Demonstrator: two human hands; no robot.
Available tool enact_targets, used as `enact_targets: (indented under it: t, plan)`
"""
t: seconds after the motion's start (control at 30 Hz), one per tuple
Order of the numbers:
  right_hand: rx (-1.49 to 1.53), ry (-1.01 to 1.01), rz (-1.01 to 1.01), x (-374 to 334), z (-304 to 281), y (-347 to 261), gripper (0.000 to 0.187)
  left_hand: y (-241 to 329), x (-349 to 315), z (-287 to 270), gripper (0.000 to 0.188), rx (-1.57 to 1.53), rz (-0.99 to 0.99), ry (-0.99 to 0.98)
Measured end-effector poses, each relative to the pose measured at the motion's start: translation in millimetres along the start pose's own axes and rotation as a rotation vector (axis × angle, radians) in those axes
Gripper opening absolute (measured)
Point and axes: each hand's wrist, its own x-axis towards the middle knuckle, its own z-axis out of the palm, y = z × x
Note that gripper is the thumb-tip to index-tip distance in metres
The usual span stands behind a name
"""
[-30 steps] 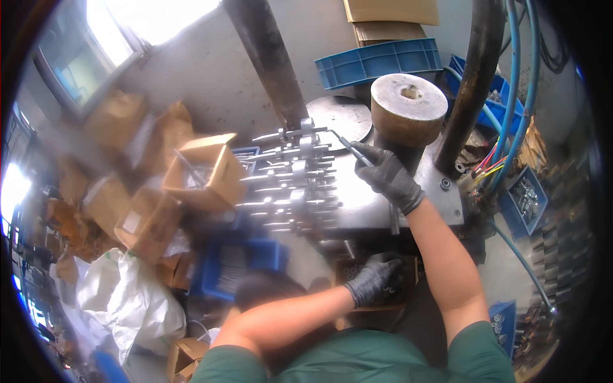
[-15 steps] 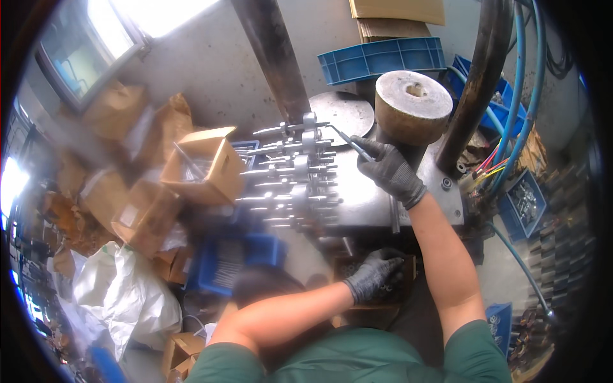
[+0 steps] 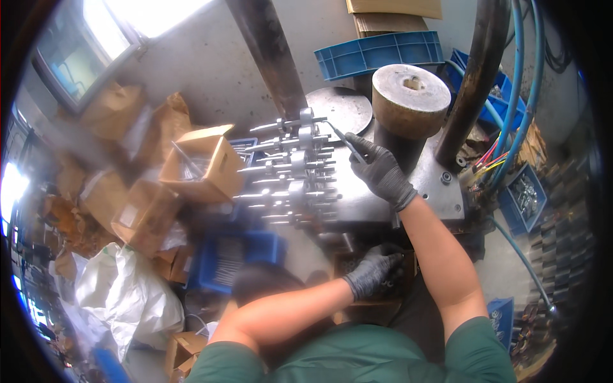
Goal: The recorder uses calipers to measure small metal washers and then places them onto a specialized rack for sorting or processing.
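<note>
My right hand, in a dark grey glove, is closed round a thin metal pick with a bent tip. The tip reaches the right-hand ends of a row of metal shafts with round collars, lying side by side at the left of a steel machine table. Lower down, my gloved left hand is over a box of small dark rings below the table's front edge. Its fingers are curled, and what they hold, if anything, is hidden.
A heavy metal cylinder and a round plate stand behind, between dark posts. An open carton of rods and a blue bin are at left. Blue hoses and a parts bin are at right.
The view has shifted slightly. My right hand and the pick have moved a little to the left, along the shaft ends. My left hand stays at the box of rings.
</note>
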Motion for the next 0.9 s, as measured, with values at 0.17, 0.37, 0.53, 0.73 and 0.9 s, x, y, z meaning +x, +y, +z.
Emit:
enact_targets:
  t: [0.17, 0.37, 0.53, 0.73, 0.9]
  plan:
    - [0.146, -0.101, 0.061, -0.4, -8.6, 8.9, 0.052, 6.8, -7.5, 2.7, 0.025, -0.001, -0.05, 0.019]
    - [0.02, 0.053, -0.123, 2.6, 7.7, 12.0, 0.056, 9.0, -8.7, 3.2, 0.024, -0.016, -0.057, 0.007]
    - [0.715, -0.32, 0.192, -16.4, -3.3, -19.0, 0.07, -2.1, -1.6, 7.7, 0.016, -0.138, -0.022, 0.058]
    - [0.055, -0.037, 0.011, -29.4, 7.6, -39.5, 0.075, 11.8, -11.8, 0.4, 0.02, -0.015, -0.01, -0.115]
    - [0.146, -0.004, 0.174, -70.1, -33.7, -37.9, 0.075, 32.6, -27.0, 10.6, 0.018, -0.138, 0.122, 0.019]
